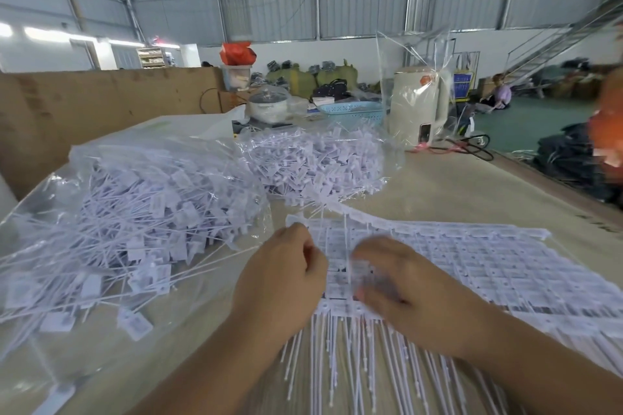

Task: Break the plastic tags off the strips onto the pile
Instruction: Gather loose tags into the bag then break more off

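Observation:
A flat stack of white tag strips (478, 266) lies in front of me, its thin tails fanning toward the near edge. My left hand (283, 283) has its fingers curled at the strip's left end and pinches a tag there. My right hand (401, 283) is blurred with motion and grips the strip just to the right. A big pile of loose tags (135, 226) lies on clear plastic to the left. A second pile (317, 158) sits behind it in a clear bag.
A cream kettle (418, 104) in clear wrap, a blue basket (354, 111) and a small pot (269, 104) stand at the table's far end. A cardboard wall (101, 101) rises at the left. A person (499, 94) sits on the floor beyond the right edge.

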Motion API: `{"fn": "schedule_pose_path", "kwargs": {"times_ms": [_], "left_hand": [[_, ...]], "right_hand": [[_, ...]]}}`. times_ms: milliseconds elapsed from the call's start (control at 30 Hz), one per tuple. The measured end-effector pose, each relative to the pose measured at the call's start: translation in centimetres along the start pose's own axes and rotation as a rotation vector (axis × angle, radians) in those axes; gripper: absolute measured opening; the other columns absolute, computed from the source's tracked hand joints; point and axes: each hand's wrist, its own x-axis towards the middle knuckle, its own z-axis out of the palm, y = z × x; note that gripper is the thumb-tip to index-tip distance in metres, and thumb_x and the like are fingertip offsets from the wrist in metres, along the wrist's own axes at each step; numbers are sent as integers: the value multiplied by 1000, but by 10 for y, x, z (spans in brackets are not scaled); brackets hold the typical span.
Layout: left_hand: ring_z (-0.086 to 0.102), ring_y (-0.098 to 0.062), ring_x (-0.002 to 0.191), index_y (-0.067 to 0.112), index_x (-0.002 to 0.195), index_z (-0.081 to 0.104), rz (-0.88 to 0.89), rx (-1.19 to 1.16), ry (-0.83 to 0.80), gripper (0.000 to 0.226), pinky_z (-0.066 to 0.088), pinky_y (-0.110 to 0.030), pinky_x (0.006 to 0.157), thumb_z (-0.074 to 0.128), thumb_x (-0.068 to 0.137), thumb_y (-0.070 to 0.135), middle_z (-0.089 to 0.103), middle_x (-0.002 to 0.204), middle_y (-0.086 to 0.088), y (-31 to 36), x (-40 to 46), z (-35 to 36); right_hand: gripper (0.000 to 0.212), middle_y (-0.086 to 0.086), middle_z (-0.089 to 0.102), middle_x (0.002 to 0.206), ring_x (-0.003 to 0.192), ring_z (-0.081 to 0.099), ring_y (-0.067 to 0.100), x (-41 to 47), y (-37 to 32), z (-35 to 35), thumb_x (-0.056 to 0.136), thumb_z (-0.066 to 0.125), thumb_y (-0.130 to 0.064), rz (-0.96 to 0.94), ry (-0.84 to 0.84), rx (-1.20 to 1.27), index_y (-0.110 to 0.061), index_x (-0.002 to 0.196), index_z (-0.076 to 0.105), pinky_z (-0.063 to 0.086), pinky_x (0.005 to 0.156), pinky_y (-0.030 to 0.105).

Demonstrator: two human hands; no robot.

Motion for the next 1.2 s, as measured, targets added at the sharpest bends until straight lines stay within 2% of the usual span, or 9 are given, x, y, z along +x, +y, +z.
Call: {"fn": "schedule_pose_path", "kwargs": {"times_ms": [133, 233, 300, 367, 600, 733, 933, 1000, 1200], "left_hand": [[40, -9, 52, 15, 71, 48, -44, -408, -238, 18, 33, -24, 49, 54, 87, 22, 49, 60, 0, 11, -9, -10], [41, -15, 62, 9, 70, 46, 5, -565, -394, 29, 36, -30, 60, 54, 68, 37, 54, 75, -24, 10, -8, -19], [43, -17, 65, 11, 68, 46, 39, -543, -456, 31, 37, -34, 64, 50, 62, 41, 55, 77, -26, 4, -6, -22], [47, -17, 66, 12, 69, 49, 29, -507, -492, 31, 39, -36, 67, 50, 63, 42, 56, 76, -24, -5, -3, -23], [59, -4, 56, 45, 88, 61, -179, -603, -204, 35, 41, -17, 51, 51, 77, 76, 69, 76, 7, -17, 6, -24], [53, -11, 47, 34, 79, 68, -255, -792, -148, 15, 36, -18, 42, 60, 88, 44, 68, 68, -2, -12, 9, -27], [41, -13, 41, 21, 61, 65, -364, -1023, -136, 33, 29, -18, 38, 57, 90, 10, 57, 54, -4, -12, 13, -32], [41, -13, 42, 21, 60, 64, -384, -1083, -105, 34, 30, -18, 38, 56, 91, 10, 55, 54, -2, -11, 14, -31], [40, -12, 40, 21, 55, 61, -370, -1065, -105, 37, 30, -18, 37, 58, 91, 14, 54, 52, -1, -16, 16, -28]], "right_hand": [[56, -16, 20, 152, 143, 11, -3, 9, -4, -6, 101, 41, -38, 19, 311, -9, -23, 152, 23, 5, 110, 5], [55, -10, 29, 153, 144, 18, 6, 24, -2, -11, 101, 34, -43, -26, 192, -32, -20, 151, 27, 11, 118, 20], [33, -3, 61, 112, 110, 52, 14, 37, 1, -12, 102, 42, -35, -35, 80, -46, -14, 124, 55, 34, 105, 34], [23, -4, 53, 73, 72, 52, 15, 48, 0, -15, 101, 47, -33, 18, 2, 27, -15, 90, 54, 43, 76, 34], [23, -12, 49, 80, 76, 51, 11, 66, -11, -24, 99, 43, -43, -181, -27, -277, -23, 98, 55, 46, 68, 36], [31, -9, 55, 82, 81, 55, 13, 71, -27, -34, 97, 41, -50, -224, -103, -361, -29, 111, 60, 45, 65, 33], [37, -10, 60, 86, 88, 58, 12, 72, -46, -42, 93, 35, -61, -135, -178, -310, -39, 111, 60, 49, 73, 34], [32, -10, 60, 83, 83, 57, 12, 75, -48, -45, 90, 37, -66, -56, -198, -260, -47, 100, 60, 49, 73, 34], [56, -4, 45, 54, 50, 43, 11, 84, -48, -51, 83, 51, -69, 12, -173, -248, -18, 60, 51, 33, 52, 29]]}}
